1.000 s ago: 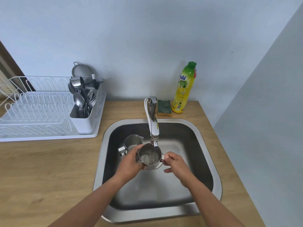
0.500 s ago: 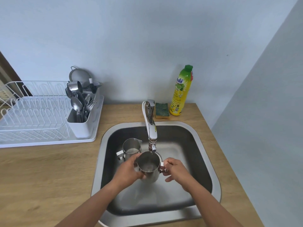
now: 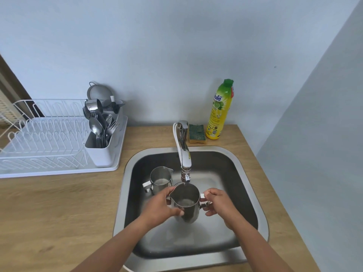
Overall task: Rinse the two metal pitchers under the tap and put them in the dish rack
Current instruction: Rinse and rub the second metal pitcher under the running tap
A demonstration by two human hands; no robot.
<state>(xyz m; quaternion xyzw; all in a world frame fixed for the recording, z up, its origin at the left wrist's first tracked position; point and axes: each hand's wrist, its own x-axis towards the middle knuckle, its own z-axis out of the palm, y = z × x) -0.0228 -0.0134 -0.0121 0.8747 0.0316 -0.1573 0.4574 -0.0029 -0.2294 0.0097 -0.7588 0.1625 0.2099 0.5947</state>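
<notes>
Wooden counter (image 3: pixel 59 213), steel sink (image 3: pixel 119 216): a person's left hand (image 3: pixel 159 209) clasps a metal pitcher (image 3: pixel 186 205) while the right hand (image 3: pixel 218 203) grips its handle beneath the tap (image 3: pixel 184 154), water barely discernible. A second pitcher (image 3: pixel 160 177) stands in the sink behind, well apart from the dish rack (image 3: pixel 39 142).

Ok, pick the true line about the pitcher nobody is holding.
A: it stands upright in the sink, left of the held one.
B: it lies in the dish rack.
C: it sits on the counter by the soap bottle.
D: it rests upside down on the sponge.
A: the second pitcher stands upright, mouth up, inside the sink, just left of the held pitcher, which the left hand and right hand grip under the tap.
</notes>
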